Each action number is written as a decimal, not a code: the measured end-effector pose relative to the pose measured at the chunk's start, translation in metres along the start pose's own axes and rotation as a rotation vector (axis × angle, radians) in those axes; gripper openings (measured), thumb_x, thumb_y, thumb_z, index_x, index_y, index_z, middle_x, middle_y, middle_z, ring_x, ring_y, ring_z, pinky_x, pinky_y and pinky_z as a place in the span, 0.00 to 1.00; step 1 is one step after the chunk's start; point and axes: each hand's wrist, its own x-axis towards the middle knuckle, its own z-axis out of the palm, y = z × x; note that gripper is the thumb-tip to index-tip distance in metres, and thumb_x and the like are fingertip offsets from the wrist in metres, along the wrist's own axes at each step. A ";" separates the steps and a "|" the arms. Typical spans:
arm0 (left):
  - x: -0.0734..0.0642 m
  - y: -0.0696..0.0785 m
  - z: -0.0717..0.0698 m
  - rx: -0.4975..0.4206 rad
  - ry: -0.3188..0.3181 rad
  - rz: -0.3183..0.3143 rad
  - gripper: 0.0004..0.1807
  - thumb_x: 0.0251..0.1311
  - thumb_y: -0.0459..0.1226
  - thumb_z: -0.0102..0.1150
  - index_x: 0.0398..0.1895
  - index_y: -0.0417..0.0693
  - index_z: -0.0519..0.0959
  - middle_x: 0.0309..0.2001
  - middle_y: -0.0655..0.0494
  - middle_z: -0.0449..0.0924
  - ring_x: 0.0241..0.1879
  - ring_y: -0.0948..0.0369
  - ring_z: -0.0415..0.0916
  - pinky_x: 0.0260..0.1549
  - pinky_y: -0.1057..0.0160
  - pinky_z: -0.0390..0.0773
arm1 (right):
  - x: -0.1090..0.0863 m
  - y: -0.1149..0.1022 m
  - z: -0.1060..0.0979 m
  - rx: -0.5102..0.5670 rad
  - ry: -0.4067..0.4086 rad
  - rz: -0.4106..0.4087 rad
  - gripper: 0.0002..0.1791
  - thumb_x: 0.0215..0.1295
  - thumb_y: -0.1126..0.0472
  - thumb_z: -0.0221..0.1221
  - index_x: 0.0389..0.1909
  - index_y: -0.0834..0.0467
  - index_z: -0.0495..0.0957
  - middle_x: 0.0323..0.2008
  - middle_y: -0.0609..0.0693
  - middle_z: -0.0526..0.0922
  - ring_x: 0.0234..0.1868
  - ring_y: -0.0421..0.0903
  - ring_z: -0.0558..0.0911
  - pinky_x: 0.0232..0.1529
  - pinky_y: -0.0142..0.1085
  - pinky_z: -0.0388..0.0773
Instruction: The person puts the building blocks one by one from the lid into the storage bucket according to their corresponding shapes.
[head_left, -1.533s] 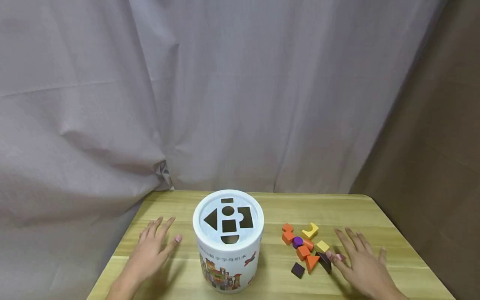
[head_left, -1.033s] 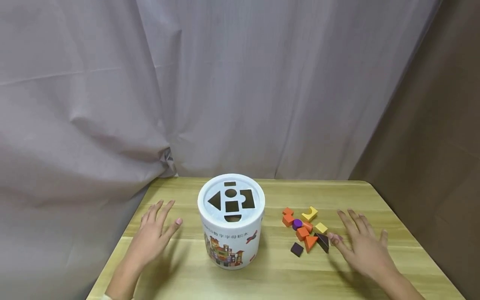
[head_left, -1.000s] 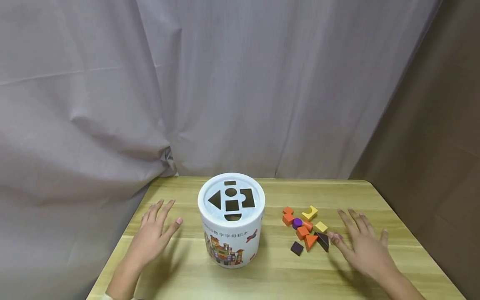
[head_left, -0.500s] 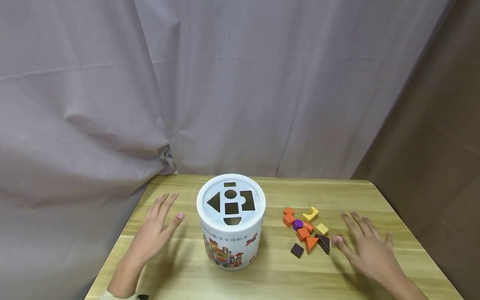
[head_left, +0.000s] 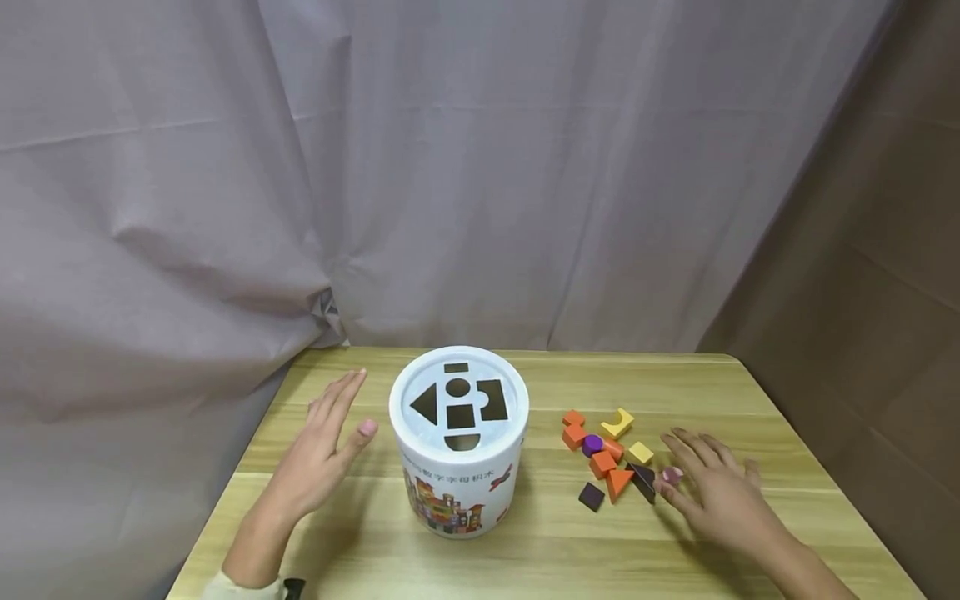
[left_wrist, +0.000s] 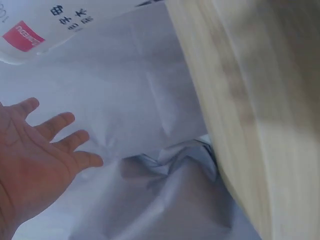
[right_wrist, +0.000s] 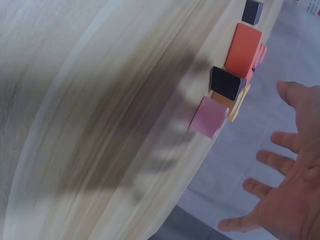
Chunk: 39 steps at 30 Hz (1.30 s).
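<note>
A white round bucket (head_left: 459,487) with printed pictures stands on the table, its lid (head_left: 438,429) cut with several shaped holes. Left of it hovers my left hand (head_left: 318,458), fingers extended and thumb toward the bucket; its palm shows empty in the left wrist view. Toy blocks lie clustered right of the bucket: orange cubes (head_left: 602,465), an orange triangle (head_left: 618,483), a purple cylinder (head_left: 592,445), yellow pieces (head_left: 618,424) and dark ones (head_left: 591,497). My right hand (head_left: 720,496) hangs over the cluster's right edge, fingers spread, beside a pink block (right_wrist: 209,117) and a dark triangle (head_left: 642,481).
The light wooden table (head_left: 540,558) ends at a grey curtain (head_left: 465,183) behind. A darker cloth (head_left: 862,333) hangs along the right side. A dark band (head_left: 294,588) shows at my left wrist.
My left hand has shifted toward the bucket and turned more on edge. My right hand has drawn slightly left, and the pink block now shows beyond its thumb. Bucket and blocks stay in place.
</note>
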 end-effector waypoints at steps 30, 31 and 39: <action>0.015 0.031 0.008 -0.050 -0.122 0.089 0.49 0.77 0.57 0.64 0.92 0.76 0.46 0.89 0.52 0.56 0.88 0.42 0.55 0.86 0.27 0.44 | 0.006 0.028 0.036 -0.039 0.119 -0.172 0.10 0.60 0.65 0.80 0.39 0.59 0.90 0.36 0.44 0.86 0.34 0.42 0.85 0.34 0.39 0.89; 0.015 0.031 0.008 -0.050 -0.121 0.090 0.49 0.77 0.57 0.64 0.92 0.76 0.46 0.89 0.52 0.56 0.88 0.43 0.56 0.86 0.27 0.44 | 0.006 0.028 0.036 -0.040 0.113 -0.165 0.09 0.61 0.64 0.80 0.39 0.58 0.90 0.35 0.44 0.86 0.34 0.41 0.84 0.34 0.38 0.88; 0.017 0.031 0.006 -0.054 -0.116 0.091 0.49 0.77 0.57 0.64 0.92 0.76 0.47 0.89 0.53 0.57 0.87 0.44 0.59 0.85 0.25 0.45 | 0.010 0.028 0.035 -0.020 0.066 -0.099 0.10 0.62 0.62 0.80 0.36 0.56 0.87 0.31 0.41 0.79 0.30 0.32 0.71 0.28 0.33 0.75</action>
